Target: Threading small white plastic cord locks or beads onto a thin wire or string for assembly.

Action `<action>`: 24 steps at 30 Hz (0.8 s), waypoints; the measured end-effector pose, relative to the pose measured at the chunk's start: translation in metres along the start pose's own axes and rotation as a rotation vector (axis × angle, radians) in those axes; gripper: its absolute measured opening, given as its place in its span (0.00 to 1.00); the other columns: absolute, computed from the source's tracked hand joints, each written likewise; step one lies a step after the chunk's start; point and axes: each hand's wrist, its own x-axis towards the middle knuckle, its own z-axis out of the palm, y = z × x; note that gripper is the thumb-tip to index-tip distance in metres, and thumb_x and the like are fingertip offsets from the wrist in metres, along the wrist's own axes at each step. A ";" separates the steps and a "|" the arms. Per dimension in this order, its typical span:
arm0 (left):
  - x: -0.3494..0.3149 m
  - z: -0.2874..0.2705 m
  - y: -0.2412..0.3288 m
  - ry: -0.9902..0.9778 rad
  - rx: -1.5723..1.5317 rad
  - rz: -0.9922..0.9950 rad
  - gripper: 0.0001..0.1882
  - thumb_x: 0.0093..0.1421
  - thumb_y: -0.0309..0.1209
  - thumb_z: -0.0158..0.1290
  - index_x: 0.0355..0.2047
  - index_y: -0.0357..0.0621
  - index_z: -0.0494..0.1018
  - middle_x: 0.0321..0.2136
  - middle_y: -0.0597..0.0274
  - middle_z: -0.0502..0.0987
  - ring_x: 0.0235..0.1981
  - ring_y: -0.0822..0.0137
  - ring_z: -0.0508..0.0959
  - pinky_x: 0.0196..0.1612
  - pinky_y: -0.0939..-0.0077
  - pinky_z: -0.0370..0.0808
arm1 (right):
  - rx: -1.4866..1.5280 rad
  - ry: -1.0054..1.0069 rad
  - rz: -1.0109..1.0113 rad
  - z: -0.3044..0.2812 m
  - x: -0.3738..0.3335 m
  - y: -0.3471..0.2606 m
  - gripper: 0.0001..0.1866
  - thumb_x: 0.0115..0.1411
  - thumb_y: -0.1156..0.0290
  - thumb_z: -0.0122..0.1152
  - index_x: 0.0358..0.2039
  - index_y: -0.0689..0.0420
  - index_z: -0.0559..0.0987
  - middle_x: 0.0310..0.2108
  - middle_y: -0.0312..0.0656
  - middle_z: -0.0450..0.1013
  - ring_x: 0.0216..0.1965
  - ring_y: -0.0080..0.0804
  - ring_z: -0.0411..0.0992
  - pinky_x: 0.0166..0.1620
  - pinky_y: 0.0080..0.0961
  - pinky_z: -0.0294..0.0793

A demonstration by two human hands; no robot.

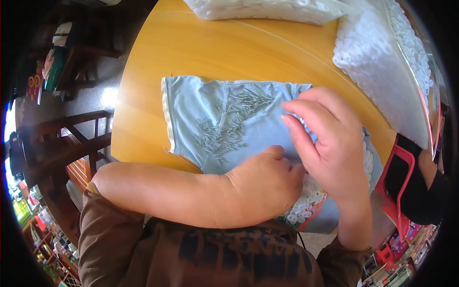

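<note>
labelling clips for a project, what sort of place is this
Perhaps a small shop or a home workspace: shelves of colourful goods show at the lower left, and small silver pieces lie on a light blue cloth over a wooden table.

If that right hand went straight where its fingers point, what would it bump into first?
Likely the upper cluster of small shiny pieces, lying on the blue cloth just left of the right hand. Depth is hard to judge, so it might pass above them or brush the cloth first.
</note>
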 end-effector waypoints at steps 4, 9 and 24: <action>-0.003 0.006 -0.002 0.071 -0.002 0.003 0.07 0.42 0.32 0.49 0.22 0.45 0.73 0.22 0.65 0.69 0.25 0.68 0.71 0.28 0.75 0.63 | -0.057 -0.104 0.018 0.014 0.013 -0.003 0.06 0.42 0.80 0.61 0.23 0.60 0.73 0.24 0.41 0.67 0.26 0.38 0.67 0.29 0.29 0.65; -0.021 -0.007 -0.009 0.143 -0.243 0.039 0.09 0.45 0.34 0.47 0.25 0.43 0.70 0.21 0.64 0.69 0.24 0.67 0.70 0.28 0.75 0.64 | -0.109 -0.201 0.109 0.025 0.019 -0.003 0.07 0.41 0.79 0.61 0.20 0.59 0.71 0.23 0.40 0.66 0.25 0.39 0.65 0.29 0.31 0.63; -0.030 -0.003 -0.023 0.262 -0.419 0.107 0.09 0.45 0.32 0.47 0.26 0.41 0.67 0.21 0.62 0.67 0.24 0.64 0.70 0.30 0.71 0.65 | 0.004 -0.351 0.218 0.022 0.033 -0.006 0.06 0.40 0.80 0.60 0.19 0.60 0.70 0.20 0.41 0.66 0.24 0.36 0.66 0.28 0.28 0.63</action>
